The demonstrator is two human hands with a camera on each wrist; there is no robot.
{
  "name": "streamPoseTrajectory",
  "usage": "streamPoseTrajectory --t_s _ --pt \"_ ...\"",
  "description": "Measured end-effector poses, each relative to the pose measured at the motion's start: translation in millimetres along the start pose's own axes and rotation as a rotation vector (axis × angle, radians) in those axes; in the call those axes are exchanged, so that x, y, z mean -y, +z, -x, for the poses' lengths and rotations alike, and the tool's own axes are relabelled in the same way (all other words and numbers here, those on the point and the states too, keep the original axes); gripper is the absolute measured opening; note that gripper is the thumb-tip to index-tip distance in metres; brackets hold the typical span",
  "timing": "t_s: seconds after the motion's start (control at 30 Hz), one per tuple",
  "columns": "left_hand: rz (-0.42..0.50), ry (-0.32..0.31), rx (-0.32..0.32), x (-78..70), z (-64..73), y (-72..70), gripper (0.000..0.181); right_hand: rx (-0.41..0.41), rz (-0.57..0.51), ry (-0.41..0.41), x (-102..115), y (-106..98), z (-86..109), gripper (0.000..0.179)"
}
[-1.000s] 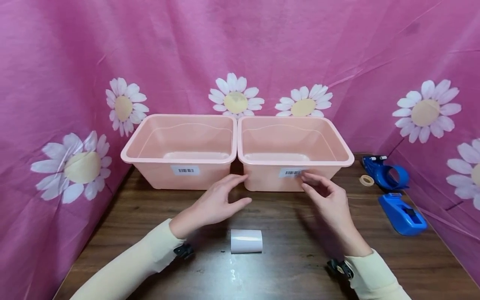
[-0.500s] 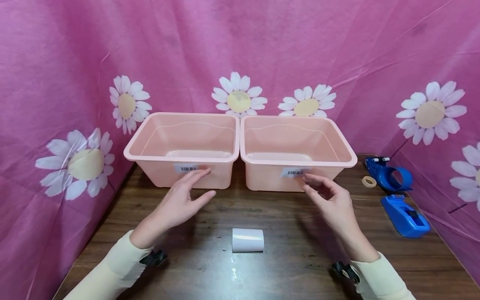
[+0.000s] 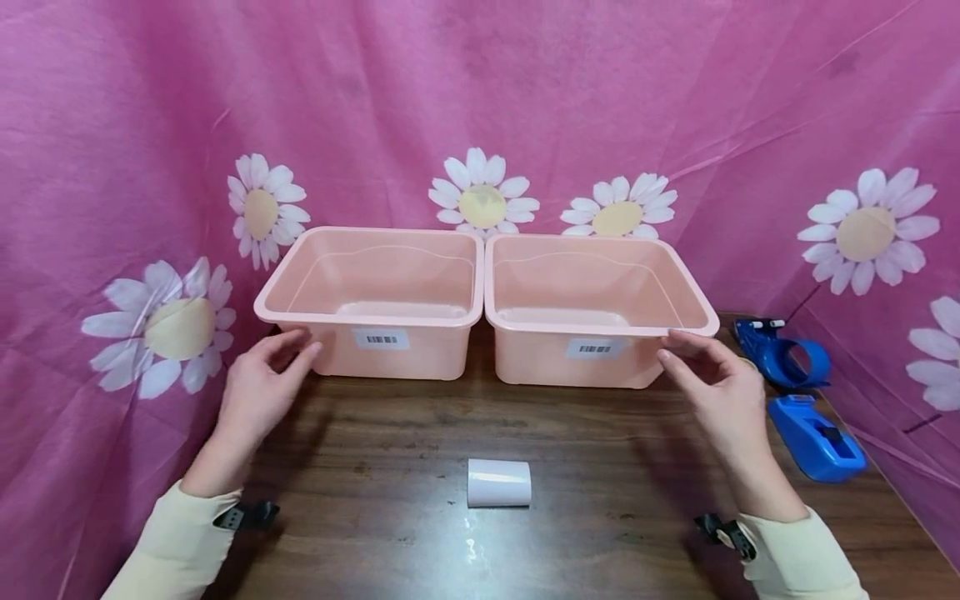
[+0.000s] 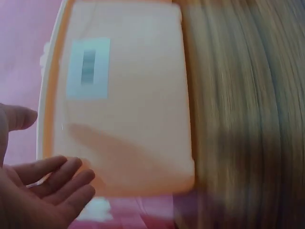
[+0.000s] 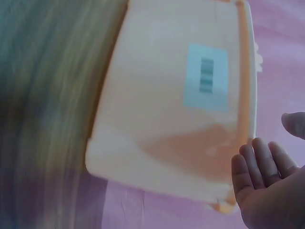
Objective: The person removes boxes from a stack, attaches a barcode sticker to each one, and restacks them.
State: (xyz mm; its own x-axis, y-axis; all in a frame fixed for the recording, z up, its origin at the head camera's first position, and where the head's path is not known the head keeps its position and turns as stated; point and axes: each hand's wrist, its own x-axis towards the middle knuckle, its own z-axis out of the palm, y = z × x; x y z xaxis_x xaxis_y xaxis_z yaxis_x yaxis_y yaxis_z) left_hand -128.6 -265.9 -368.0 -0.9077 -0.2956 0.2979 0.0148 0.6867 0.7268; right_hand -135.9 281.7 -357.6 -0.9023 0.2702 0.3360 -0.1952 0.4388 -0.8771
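Two pink plastic bins (image 3: 438, 354) stand side by side at the back of the table, a white barcode label (image 3: 381, 339) on the left one's front wall and another barcode label (image 3: 596, 348) on the right one's. My left hand (image 3: 258, 387) is at the front left corner of the left bin, fingers relaxed, thumb apart from them. At the right bin's front right corner, just under the rim, is my right hand (image 3: 731, 408). In the right wrist view its fingers (image 5: 267, 164) lie loosely bent beside the bin wall, holding nothing.
A shiny white roll (image 3: 498, 483) lies on its side on the dark wooden table (image 3: 375, 533). Toward the right edge are a blue tape dispenser (image 3: 817, 442) and a second blue tape dispenser (image 3: 780, 354). A pink cloth (image 3: 375, 100) with daisies hangs behind the bins.
My left hand has swept left from the middle to the left bin's outer corner. My right hand has moved right, from beside the label to the right bin's outer corner.
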Motion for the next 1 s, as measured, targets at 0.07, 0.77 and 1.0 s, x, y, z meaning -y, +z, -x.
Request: streamPoseTrajectory --t_s 0.07,0.77,1.0 --pt "0.022 -0.076 -0.042 11.0 -4.4 -5.6 0.049 -0.034 0.022 0.019 -0.9 -7.3 -5.2 0.04" --pt "0.604 -0.121 0.128 41.7 -52.0 -27.0 0.094 0.237 0.116 0.184 -34.8 -59.3 -71.0 0.056" --pt "0.621 -0.122 0.146 48.0 -63.2 -26.7 0.091 0.336 0.096 0.232 -33.7 -53.7 -79.3 0.079"
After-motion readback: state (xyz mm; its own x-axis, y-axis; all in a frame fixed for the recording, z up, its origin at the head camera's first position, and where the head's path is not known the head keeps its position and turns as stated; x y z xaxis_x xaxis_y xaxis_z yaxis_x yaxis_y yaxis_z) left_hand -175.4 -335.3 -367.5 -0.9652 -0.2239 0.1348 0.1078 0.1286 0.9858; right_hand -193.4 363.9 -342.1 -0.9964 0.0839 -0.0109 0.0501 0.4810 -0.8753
